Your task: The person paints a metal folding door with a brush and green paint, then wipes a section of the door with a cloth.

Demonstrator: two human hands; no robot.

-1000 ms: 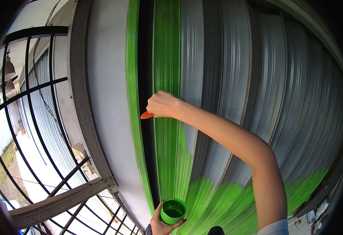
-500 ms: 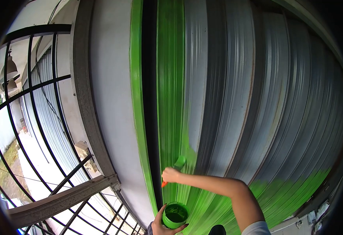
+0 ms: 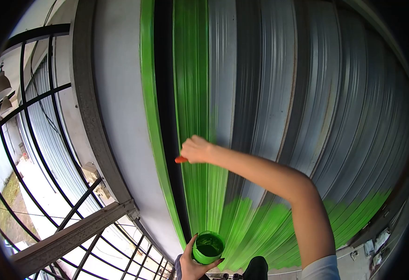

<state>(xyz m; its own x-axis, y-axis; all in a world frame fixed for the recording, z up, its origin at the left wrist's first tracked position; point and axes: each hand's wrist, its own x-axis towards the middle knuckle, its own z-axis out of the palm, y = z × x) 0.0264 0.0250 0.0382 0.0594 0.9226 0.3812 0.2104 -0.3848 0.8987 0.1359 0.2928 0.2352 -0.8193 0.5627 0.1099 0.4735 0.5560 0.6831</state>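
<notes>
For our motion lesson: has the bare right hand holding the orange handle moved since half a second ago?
Yes: the right hand moved upward along the grey, partly green ribbed metal wall.

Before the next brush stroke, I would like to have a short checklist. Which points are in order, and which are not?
1. Brush gripped: ok, its orange handle sticks out of the closed right hand.
2. Bristles loaded: cannot tell, they are out of sight.
3. Cup secure: ok, the left hand holds it by the side.
4. Paint in the cup: ok, green paint shows inside; its depth I cannot tell.
5. Strip just right of the green one coated: not ok, its upper part is grey.
6. White panel free of green: ok, no marks visible.
</notes>
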